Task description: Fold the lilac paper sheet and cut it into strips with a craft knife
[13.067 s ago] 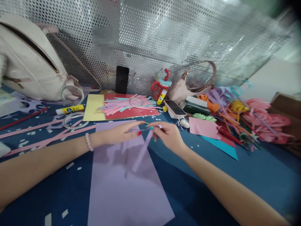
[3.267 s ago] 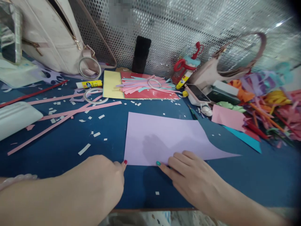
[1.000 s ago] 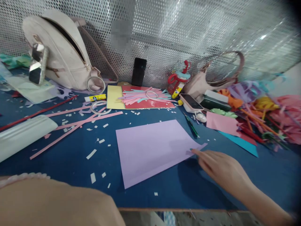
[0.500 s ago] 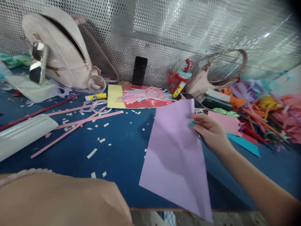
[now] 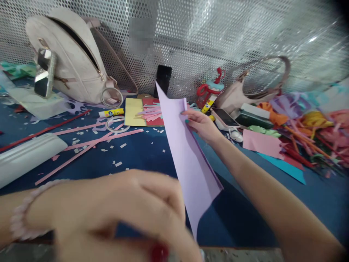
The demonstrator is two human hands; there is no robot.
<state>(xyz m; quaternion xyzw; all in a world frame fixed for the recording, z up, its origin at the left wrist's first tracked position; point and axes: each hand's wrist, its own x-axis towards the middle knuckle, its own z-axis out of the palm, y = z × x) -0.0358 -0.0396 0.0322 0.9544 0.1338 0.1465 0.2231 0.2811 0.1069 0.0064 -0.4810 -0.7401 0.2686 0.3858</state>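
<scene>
- Right hand [image 5: 200, 125]: thumb and fingers pinch the far right edge of the purple sheet [image 5: 181, 142].
- Purple sheet: located at centre over the blue tabletop [image 5: 147, 153], tilted and bowed.
- Left hand [image 5: 128, 200]: near, blurred, fingers curled by the sheet's near left edge; grip cannot be determined.
- Left area: glue stick [image 5: 111, 112] lies beyond crossed pink strips [image 5: 131, 133].
- Right area: pink paper [image 5: 261, 143] partly covers teal paper [image 5: 286, 168].
- Far side: black phone [image 5: 165, 74] stands partly behind the sheet's far corner.

Legible text: none | glue stick by tape roll [image 5: 111, 112]: label print too small, blurred
</scene>
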